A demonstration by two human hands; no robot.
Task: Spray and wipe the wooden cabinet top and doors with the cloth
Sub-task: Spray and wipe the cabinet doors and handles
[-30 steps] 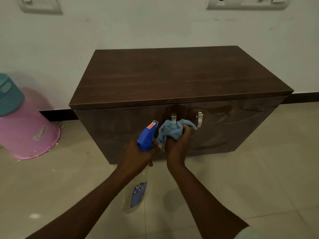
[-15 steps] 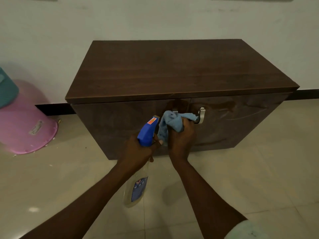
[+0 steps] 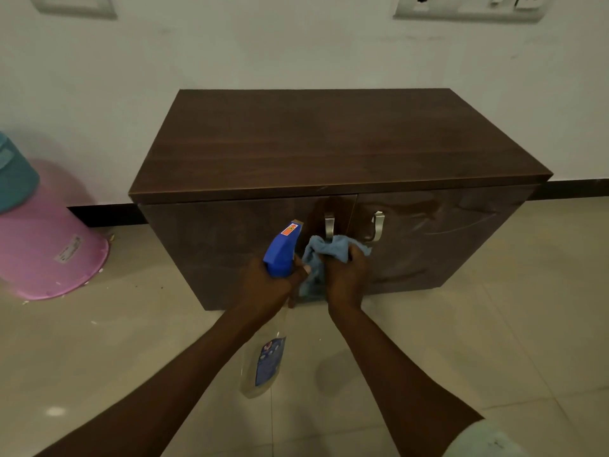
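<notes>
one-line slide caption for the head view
Left hand grips spray bottle, right hand bunches blue cloth before cabinet doors.

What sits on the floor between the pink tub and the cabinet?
Nothing sizeable: the head view shows bare floor tile with a few small specks between the pink tub and the cabinet.

Head view, downward, near cabinet (image 3: 329, 143)

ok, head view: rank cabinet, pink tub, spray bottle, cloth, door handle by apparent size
Largest to smallest as they look:
1. cabinet
2. pink tub, partly cut off at the frame edge
3. spray bottle, nearer the camera, so it looks larger
4. cloth, bunched in the right hand
5. door handle
</notes>
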